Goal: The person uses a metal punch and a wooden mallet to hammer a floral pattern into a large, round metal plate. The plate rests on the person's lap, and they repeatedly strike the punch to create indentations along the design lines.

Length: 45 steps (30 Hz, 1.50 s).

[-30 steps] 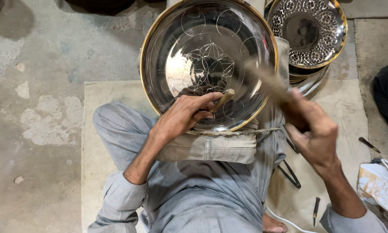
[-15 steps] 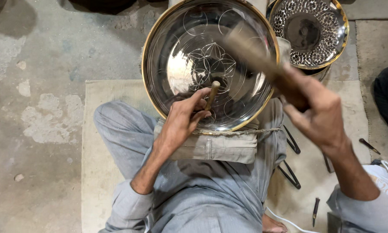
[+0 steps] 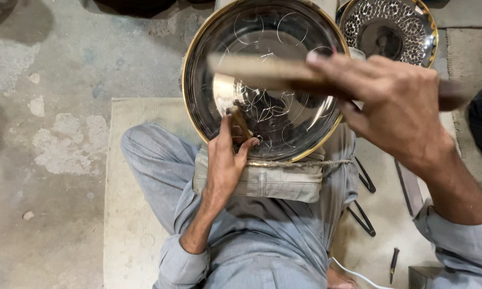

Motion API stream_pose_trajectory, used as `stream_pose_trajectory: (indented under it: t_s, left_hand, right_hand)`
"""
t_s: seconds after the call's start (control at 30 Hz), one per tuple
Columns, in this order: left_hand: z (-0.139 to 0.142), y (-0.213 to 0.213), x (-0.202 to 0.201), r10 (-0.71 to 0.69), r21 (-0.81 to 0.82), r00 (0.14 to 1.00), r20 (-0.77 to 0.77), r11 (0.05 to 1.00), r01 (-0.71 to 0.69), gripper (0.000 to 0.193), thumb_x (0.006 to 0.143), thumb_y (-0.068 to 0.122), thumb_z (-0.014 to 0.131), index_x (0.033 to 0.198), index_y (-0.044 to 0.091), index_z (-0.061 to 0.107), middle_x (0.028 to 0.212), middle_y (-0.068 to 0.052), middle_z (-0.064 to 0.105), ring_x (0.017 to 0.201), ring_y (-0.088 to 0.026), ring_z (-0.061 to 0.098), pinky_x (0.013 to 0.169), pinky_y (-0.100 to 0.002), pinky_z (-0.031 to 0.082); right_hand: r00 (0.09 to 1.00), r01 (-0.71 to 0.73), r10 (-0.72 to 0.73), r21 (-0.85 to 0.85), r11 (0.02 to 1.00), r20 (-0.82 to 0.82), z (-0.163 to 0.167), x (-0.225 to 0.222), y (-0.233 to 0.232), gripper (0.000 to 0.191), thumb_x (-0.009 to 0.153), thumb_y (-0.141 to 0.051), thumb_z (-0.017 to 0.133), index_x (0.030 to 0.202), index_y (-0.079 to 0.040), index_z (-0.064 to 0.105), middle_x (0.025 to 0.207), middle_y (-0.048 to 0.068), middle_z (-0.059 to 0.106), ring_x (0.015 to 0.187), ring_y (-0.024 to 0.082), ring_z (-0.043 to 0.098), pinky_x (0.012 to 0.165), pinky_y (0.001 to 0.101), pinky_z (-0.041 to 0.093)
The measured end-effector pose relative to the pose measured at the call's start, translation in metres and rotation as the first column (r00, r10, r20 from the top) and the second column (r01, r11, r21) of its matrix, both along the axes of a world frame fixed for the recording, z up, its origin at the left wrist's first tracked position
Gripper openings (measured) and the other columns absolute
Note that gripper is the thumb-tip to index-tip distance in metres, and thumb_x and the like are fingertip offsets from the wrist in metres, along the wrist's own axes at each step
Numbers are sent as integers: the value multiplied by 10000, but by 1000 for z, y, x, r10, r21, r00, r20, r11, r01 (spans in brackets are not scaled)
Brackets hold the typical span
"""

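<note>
Pinching a small chisel [image 3: 240, 124] against the engraved tray [image 3: 262, 80], left hand [image 3: 226, 160] closed, right hand [image 3: 396, 107] gripping a wooden mallet [image 3: 262, 72]

You've got two round metal trays: one engraved tray [image 3: 284, 115] in your lap, one embossed tray [image 3: 391, 27] behind. One chisel [image 3: 240, 124], one wooden mallet [image 3: 262, 72], two hands: left hand [image 3: 225, 160], right hand [image 3: 396, 101].

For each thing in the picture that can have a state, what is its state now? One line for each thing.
Left hand: closed on a small chisel, tip on the tray.
Right hand: raised, gripping a wooden mallet, blurred.
Large metal tray: propped on the lap, partly engraved with a flower.
Second tray: lying behind, fully patterned.
Folded cloth pad: tied with cord under the tray.
Loose tools: lying on the mat.
</note>
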<state>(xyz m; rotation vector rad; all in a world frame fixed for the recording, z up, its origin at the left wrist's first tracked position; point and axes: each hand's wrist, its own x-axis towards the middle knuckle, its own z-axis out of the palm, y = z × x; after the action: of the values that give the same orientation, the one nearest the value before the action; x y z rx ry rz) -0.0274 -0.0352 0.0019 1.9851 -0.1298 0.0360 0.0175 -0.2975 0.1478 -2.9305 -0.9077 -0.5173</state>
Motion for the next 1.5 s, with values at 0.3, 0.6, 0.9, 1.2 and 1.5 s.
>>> stream_pose_trajectory:
  t_s: [0.3,0.6,0.9,1.2,1.5]
  left_hand:
    - [12,1,-3,46,-5,999,-17,999,-46,551,889,133,811,1288,-57,481,913,-153,760,808,-239,791,653,-358,625]
    - [-1,2,4,-44,26,999,10,999,44,547,912,129,803,1335,13,477,956,-134,755,882,-236,796,700,-348,652]
    - [-7,-1,8,-122,11,987,102,993,122,570,953,48,727,1436,48,426,1013,-129,760,942,-241,790,784,-357,674]
    - [-9,-1,6,-114,4,989,91,993,114,554,958,86,739,1421,79,435,982,-108,751,900,-223,788,767,-350,684]
    - [0,-2,6,-96,-53,992,78,994,100,531,950,85,744,1399,60,461,969,-107,754,897,-214,789,743,-338,664]
  right_hand:
    - [984,41,-49,-47,998,-169,20,0,15,603,927,-237,756,1500,-308,583,1131,9,769,715,150,705,645,315,603]
    - [989,43,-54,-84,996,-139,19,-15,3,664,823,-348,767,1464,-312,601,1192,3,760,796,169,717,641,338,585]
    - [971,121,-184,-348,930,-154,-1,-13,-13,730,749,-382,830,1448,-331,629,1239,-35,758,825,160,737,666,320,604]
    - [986,37,-20,104,994,-164,14,-14,-11,631,858,-219,803,1461,-240,618,1200,53,741,891,195,739,775,334,617]
    - [994,41,-55,-146,988,-90,19,-12,-2,648,797,-345,800,1427,-301,653,1156,15,774,765,180,727,605,312,583]
